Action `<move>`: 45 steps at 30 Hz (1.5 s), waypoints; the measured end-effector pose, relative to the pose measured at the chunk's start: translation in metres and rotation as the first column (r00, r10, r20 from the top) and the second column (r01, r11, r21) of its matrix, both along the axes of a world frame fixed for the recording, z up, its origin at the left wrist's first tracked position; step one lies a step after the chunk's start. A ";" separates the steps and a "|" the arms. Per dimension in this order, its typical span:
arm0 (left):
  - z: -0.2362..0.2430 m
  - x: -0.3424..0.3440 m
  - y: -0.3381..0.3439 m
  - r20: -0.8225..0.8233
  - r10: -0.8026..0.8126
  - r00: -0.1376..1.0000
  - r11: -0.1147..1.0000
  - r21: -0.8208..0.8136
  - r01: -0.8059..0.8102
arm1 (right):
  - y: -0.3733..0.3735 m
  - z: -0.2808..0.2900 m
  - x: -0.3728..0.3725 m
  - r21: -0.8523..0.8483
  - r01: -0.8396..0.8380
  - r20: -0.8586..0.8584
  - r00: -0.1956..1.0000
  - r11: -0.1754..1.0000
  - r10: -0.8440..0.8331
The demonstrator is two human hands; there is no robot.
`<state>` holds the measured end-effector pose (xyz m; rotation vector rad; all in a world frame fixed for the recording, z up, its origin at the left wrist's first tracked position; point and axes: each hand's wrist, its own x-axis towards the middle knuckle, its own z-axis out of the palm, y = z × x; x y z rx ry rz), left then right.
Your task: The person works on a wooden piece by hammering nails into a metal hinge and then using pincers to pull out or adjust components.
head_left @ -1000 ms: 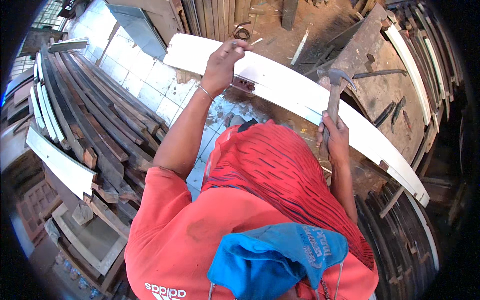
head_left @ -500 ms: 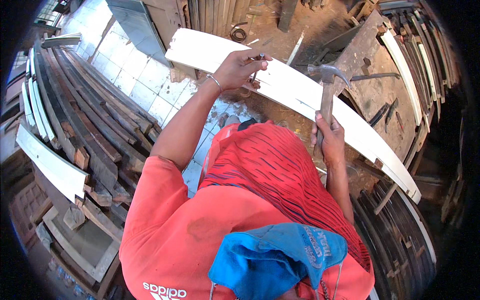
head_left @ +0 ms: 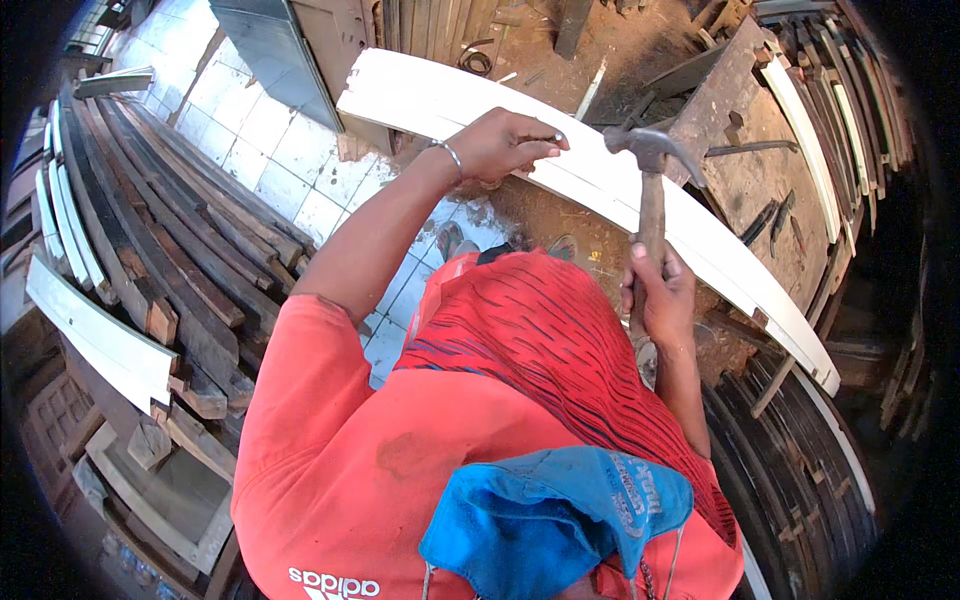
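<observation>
A long white wooden board (head_left: 730, 265) lies crosswise in front of me. My left hand (head_left: 500, 145) is over its upper middle, fingers pinched on a small metal pin (head_left: 557, 138), probably a nail; the board's surface beneath the fingers is mostly hidden. My right hand (head_left: 662, 295) grips the wooden handle of a claw hammer (head_left: 652, 195) upright, its steel head raised over the board to the right of my left hand.
Curved timber lengths (head_left: 180, 230) are stacked at my left, more (head_left: 850, 110) at the right. A worn bench top (head_left: 750, 180) holds dark hand tools (head_left: 785, 215). A grey panel (head_left: 270, 60) leans beside the tiled floor (head_left: 280, 150); dark boards (head_left: 800, 470) lie at lower right.
My left hand has moved to the right along the board with the small metal pin. The hammer head has shifted slightly left, toward that hand. The view has shifted slightly.
</observation>
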<state>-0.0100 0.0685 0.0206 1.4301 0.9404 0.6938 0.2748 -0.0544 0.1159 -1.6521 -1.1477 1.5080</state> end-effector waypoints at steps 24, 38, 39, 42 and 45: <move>0.027 -0.003 0.031 -0.434 -0.284 0.855 0.926 0.106 0.361 | 0.021 0.001 0.004 -0.070 -0.290 0.198 0.934 0.955 0.298; -0.042 -0.082 -0.059 0.234 0.768 0.596 0.639 -0.214 -0.739 | 0.035 -0.097 0.114 0.321 -0.377 0.870 0.481 0.869 -0.112; -0.046 -0.093 -0.063 0.202 0.772 0.603 0.635 -0.206 -0.744 | 0.040 -0.099 0.121 0.267 -0.412 0.903 0.422 0.871 -0.078; -0.043 -0.122 -0.068 0.110 0.772 0.626 0.636 -0.122 -0.762 | 0.061 -0.110 0.132 0.159 -0.374 0.956 0.288 0.914 -0.048; -0.029 -0.140 -0.060 -0.065 0.769 0.637 0.640 0.053 -0.767 | 0.071 -0.087 0.096 0.117 -0.416 0.992 0.089 0.902 -0.087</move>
